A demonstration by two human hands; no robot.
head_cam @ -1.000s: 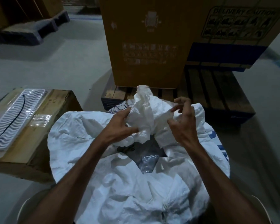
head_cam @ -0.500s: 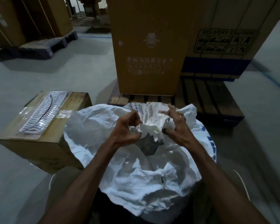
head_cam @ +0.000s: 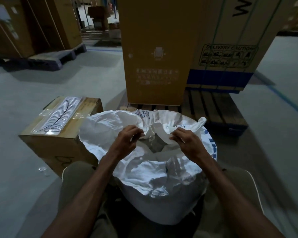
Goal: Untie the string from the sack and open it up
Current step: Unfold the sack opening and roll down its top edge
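The woven sack [head_cam: 144,172] mouth is pinched by left hand [head_cam: 126,140] and right hand [head_cam: 187,143] — uneven pulling could slump it closed.

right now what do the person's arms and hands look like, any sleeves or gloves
Both forearms are bare up to the bottom edge of the picture, with no sleeves in view. The left hand and right hand wear no gloves, and no watch or wristband shows.
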